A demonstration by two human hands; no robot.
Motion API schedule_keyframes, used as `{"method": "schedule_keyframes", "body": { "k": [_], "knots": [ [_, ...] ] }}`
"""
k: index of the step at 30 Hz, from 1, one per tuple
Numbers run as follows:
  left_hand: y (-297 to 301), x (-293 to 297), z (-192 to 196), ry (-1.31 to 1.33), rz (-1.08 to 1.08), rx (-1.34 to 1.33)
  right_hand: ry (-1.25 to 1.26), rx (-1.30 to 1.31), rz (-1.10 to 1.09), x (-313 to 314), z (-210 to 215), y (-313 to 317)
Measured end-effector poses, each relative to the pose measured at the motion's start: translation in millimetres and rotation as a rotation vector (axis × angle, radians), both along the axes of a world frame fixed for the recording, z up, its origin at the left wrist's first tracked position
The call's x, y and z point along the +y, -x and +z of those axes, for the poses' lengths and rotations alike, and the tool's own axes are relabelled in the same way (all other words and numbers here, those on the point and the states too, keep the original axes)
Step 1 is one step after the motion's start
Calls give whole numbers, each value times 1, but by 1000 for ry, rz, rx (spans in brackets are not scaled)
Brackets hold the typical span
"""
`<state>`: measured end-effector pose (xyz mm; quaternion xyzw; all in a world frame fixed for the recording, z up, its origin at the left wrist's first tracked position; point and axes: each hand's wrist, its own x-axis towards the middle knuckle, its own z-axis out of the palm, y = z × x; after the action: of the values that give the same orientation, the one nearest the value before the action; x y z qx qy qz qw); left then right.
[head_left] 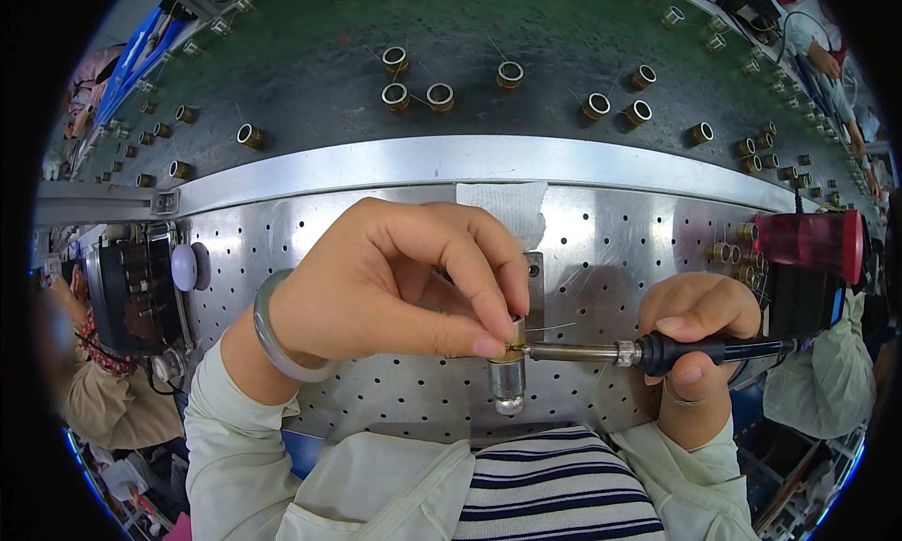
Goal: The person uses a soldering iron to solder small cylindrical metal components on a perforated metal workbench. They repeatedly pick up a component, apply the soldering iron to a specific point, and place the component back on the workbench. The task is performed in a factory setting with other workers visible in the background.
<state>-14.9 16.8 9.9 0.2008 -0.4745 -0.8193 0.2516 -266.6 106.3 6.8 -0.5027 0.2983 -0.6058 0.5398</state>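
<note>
My left hand [395, 282], a ring bangle on its wrist, pinches a small metal-and-copper coil cylinder [516, 338] between thumb and fingers. Directly below the coil is an upright silver metal post [508, 383] with a rounded, shiny lower end. A thin wire sticks out to the right from the coil. From the right, my right hand [703, 308] grips the black handle of a soldering iron [573, 351]. The iron lies nearly level, and its tip meets the coil beside my left thumb. My fingers partly hide the contact spot.
Under my hands is a perforated metal plate [601, 259] with a pale cloth patch [503, 207]. Past a metal rail [395, 165], a dark green conveyor belt [310, 62] carries many coil cylinders. A pink-red container [813, 245] stands right; a black device [136, 287] left. Other people sit at both sides.
</note>
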Motion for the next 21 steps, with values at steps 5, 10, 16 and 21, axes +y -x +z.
{"method": "schedule_keyframes", "body": {
  "k": [5,10,16,21],
  "knots": [
    [-3,1,-3,43,6,51,17,-4,36,-1,0,1],
    [-3,-1,-4,130,2,64,52,35,28,-2,-1,1],
    [-3,0,-2,87,2,45,73,67,46,-4,-1,3],
    [-4,1,-2,71,6,41,78,45,83,-5,-1,4]
  ]
}}
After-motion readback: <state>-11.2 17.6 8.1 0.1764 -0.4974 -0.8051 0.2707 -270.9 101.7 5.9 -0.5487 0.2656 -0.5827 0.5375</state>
